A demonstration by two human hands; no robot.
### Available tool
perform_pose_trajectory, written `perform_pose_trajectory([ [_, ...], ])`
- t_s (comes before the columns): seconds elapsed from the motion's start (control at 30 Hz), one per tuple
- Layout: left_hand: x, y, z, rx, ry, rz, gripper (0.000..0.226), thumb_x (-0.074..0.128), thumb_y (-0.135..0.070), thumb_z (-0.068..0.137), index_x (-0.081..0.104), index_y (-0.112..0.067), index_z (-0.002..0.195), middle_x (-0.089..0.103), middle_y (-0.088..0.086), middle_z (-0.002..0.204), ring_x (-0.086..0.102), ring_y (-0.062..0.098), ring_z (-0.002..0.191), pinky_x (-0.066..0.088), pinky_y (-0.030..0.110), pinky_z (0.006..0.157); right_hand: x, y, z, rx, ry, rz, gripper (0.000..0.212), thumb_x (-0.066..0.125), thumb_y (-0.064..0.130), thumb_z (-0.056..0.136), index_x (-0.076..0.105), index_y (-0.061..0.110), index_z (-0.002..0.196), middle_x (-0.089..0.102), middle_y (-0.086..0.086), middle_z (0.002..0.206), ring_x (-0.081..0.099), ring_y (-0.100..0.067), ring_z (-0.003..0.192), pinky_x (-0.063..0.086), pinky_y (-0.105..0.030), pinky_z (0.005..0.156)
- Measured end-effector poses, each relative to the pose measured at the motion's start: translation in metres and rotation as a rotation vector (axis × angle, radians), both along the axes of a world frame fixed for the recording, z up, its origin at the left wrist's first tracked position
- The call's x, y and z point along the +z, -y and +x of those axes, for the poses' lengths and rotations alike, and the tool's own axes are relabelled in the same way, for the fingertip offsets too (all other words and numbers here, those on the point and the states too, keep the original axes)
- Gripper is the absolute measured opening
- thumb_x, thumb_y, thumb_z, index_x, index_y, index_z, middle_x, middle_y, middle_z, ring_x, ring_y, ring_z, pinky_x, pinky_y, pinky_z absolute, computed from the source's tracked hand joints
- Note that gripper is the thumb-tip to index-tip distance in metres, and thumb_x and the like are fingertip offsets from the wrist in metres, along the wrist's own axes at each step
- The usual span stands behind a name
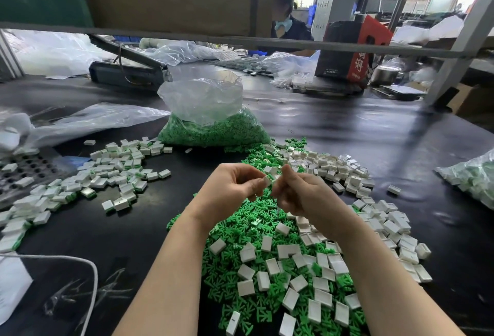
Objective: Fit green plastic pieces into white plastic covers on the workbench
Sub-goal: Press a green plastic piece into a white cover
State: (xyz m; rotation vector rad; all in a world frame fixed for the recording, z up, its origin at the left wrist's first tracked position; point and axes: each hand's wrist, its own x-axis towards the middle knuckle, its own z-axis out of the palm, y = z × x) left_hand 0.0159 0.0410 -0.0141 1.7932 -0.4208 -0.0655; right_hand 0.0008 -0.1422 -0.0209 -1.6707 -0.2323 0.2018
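A: Head view, frame centre: left hand (235,186) pinches a small white rectangular plastic cover (266,181); right hand (296,191) curled, fingertips meeting it. Green piece between them? Can't tell.

B: Why raised there?

A: Likely for alignment, directly above the loose green plastic pieces (240,228) heaped on the black surface (374,127).

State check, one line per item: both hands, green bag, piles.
Left hand: fingers curled, pinching a small white plastic cover.
Right hand: curled, meeting the left at that cover.
Clear plastic bag of green pieces: open at top, upright.
Pile of assembled white-and-green units: loose, left of hands.
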Motion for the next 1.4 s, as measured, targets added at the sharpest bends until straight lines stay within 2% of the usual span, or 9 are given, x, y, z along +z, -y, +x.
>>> perform_pose_trajectory([
  [0.13, 0.002, 0.004, 0.000, 0.020, 0.030, -0.007, 0.007, 0.071, -0.009, 0.086, 0.075, -0.015, 0.086, 0.073, -0.004, 0.073, 0.064, 0.004, 0.067, 0.049, 0.014, 0.064, -0.002, -0.004, 0.001, 0.093, -0.133, 0.040, 0.067, 0.038, 0.065, 0.084, 0.071, 0.007, 0.089, 0.058, -0.008, 0.065, 0.043, -0.016, 0.058, 0.027, -0.029, 0.055],
  [0.37, 0.002, 0.006, -0.001, 0.027, 0.007, -0.078, 0.006, 0.073, -0.012, 0.084, 0.076, -0.017, 0.087, 0.075, 0.001, 0.079, 0.066, 0.006, 0.073, 0.052, 0.018, 0.070, -0.005, -0.010, 0.002, 0.114, -0.205, 0.277, 0.045, 0.051, 0.052, 0.088, 0.073, 0.014, 0.078, 0.060, -0.011, 0.075, 0.050, -0.018, 0.067, 0.036, -0.028, 0.066],
  [0.57, -0.001, 0.011, 0.001, 0.044, -0.024, -0.030, 0.004, 0.068, -0.015, 0.085, 0.070, -0.014, 0.082, 0.060, 0.003, 0.070, 0.048, 0.005, 0.057, 0.039, 0.016, 0.055, -0.006, -0.010, 0.001, 0.117, -0.169, 0.237, 0.042, 0.058, 0.052, 0.083, 0.068, 0.011, 0.083, 0.059, -0.006, 0.070, 0.049, -0.015, 0.064, 0.038, -0.020, 0.056],
  [0.67, 0.000, 0.017, -0.001, 0.059, -0.035, -0.051, 0.012, 0.060, -0.022, 0.073, 0.066, -0.012, 0.074, 0.058, -0.001, 0.062, 0.046, 0.006, 0.051, 0.038, 0.015, 0.051, -0.006, -0.010, 0.001, 0.119, -0.124, 0.181, 0.044, 0.060, 0.054, 0.080, 0.066, 0.012, 0.088, 0.060, -0.004, 0.071, 0.046, -0.014, 0.065, 0.034, -0.021, 0.055],
  [0.8, 0.002, 0.023, -0.005, 0.071, -0.034, -0.122, 0.008, 0.054, -0.016, 0.070, 0.059, -0.011, 0.066, 0.055, -0.008, 0.047, 0.048, 0.003, 0.041, 0.038, 0.012, 0.044, -0.008, -0.011, 0.001, 0.112, -0.080, 0.178, 0.046, 0.061, 0.053, 0.080, 0.067, 0.010, 0.096, 0.060, -0.005, 0.073, 0.043, -0.016, 0.068, 0.029, -0.026, 0.061],
  [0.97, 0.002, 0.027, -0.005, 0.118, -0.020, -0.124, 0.007, 0.056, -0.021, 0.065, 0.059, -0.015, 0.062, 0.052, -0.007, 0.047, 0.046, 0.006, 0.044, 0.039, 0.016, 0.045, -0.008, -0.011, 0.001, 0.119, -0.067, 0.231, 0.028, 0.061, 0.046, 0.082, 0.074, 0.023, 0.089, 0.063, -0.001, 0.072, 0.044, -0.016, 0.072, 0.029, -0.026, 0.065],
  [1.13, 0.001, 0.029, -0.005, 0.131, -0.032, -0.129, 0.008, 0.059, -0.022, 0.063, 0.060, -0.014, 0.062, 0.053, 0.009, 0.055, 0.049, 0.020, 0.051, 0.042, 0.031, 0.055, -0.013, -0.010, 0.003, 0.113, -0.062, 0.244, 0.026, 0.057, 0.039, 0.087, 0.073, 0.020, 0.097, 0.061, -0.003, 0.075, 0.042, -0.018, 0.074, 0.029, -0.026, 0.064],
  [1.23, 0.002, 0.032, -0.006, 0.145, -0.039, -0.135, 0.008, 0.061, -0.025, 0.060, 0.060, -0.016, 0.059, 0.056, 0.011, 0.055, 0.052, 0.021, 0.052, 0.044, 0.033, 0.058, -0.014, -0.009, 0.003, 0.102, -0.066, 0.257, 0.030, 0.056, 0.036, 0.089, 0.068, 0.012, 0.105, 0.059, -0.003, 0.076, 0.046, -0.015, 0.073, 0.033, -0.025, 0.065],
  [1.4, 0.004, 0.032, -0.007, 0.159, -0.039, -0.137, 0.026, 0.061, -0.039, 0.050, 0.061, -0.015, 0.061, 0.055, 0.016, 0.061, 0.049, 0.024, 0.058, 0.042, 0.039, 0.060, -0.014, -0.011, 0.004, 0.076, -0.042, 0.249, 0.037, 0.054, 0.033, 0.090, 0.064, 0.004, 0.112, 0.058, 0.000, 0.076, 0.046, -0.012, 0.070, 0.029, -0.028, 0.068],
])
